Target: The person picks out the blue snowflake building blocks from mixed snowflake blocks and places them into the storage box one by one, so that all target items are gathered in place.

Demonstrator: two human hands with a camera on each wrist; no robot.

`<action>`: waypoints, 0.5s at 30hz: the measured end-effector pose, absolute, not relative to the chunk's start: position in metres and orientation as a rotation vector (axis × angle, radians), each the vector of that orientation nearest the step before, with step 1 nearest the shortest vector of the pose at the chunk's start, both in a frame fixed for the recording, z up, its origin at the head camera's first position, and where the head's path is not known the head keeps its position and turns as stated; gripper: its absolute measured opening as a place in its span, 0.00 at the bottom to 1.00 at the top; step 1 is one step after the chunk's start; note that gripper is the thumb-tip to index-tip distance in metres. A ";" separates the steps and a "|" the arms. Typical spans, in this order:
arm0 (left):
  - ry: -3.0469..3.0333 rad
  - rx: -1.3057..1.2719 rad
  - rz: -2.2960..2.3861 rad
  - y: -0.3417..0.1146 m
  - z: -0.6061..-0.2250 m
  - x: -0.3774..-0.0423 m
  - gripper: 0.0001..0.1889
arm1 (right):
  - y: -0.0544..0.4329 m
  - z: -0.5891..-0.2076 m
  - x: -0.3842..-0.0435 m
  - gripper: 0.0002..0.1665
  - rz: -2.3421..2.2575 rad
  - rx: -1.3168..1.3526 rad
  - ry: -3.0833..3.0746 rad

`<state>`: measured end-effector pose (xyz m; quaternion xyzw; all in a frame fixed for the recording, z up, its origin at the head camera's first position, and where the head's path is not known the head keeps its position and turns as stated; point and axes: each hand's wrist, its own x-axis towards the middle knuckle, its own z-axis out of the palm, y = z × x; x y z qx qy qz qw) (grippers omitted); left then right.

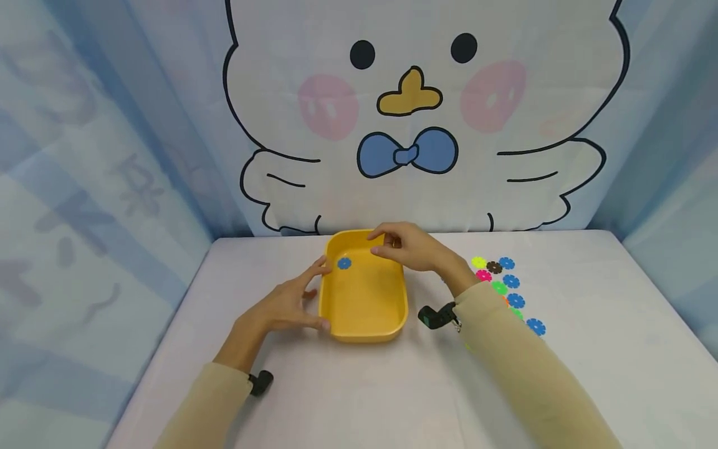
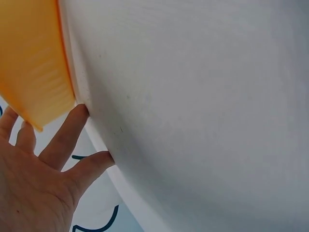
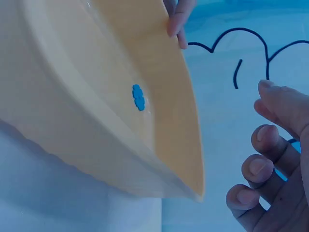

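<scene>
A yellow tray (image 1: 364, 305) lies on the table, with one blue flower-shaped disc (image 1: 344, 263) on its floor near the far left corner. My left hand (image 1: 286, 305) spreads its fingers along the tray's left side, fingertips right at the wall. Over the tray's far right corner hovers my right hand (image 1: 412, 246), thumb and index finger apart. In the right wrist view the right hand's fingers (image 3: 258, 166) are loosely bent, and nothing shows between them. The same blue disc (image 3: 138, 97) appears inside the tray there.
Several flower-shaped discs lie scattered right of the tray, among them a blue one (image 1: 536, 326), a black one (image 1: 494, 267) and a pink one (image 1: 483, 275). My right sleeve (image 1: 521, 349) hides part of them. A printed curtain (image 1: 415, 199) stands behind the table's far edge.
</scene>
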<state>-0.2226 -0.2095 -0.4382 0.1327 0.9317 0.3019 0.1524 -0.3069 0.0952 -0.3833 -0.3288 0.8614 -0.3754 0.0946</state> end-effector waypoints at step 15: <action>2.661 0.384 0.887 -0.211 -0.438 -0.222 0.63 | 0.119 -0.368 -0.282 0.18 -1.112 -1.058 2.556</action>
